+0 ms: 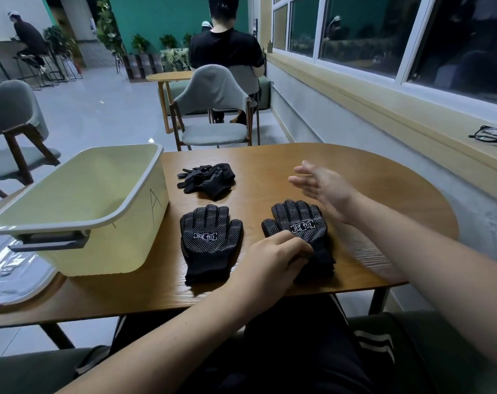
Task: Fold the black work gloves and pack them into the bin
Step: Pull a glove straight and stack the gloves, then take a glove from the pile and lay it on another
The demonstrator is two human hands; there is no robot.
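The left hand [275, 257] was curled on the cuff of the right glove stack [298, 226], pinching it. The right hand [324, 189] hovered beyond, fingers straight, holding nothing, blurred. The left glove stack [210, 237] and a crumpled pair [206, 179] lay on the table [355, 172] beside the bin [85, 200].

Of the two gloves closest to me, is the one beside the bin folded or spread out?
Spread out. The glove lies flat, dotted palm up, fingers straight, cuff unfolded. The left hand pinches the other glove instead.
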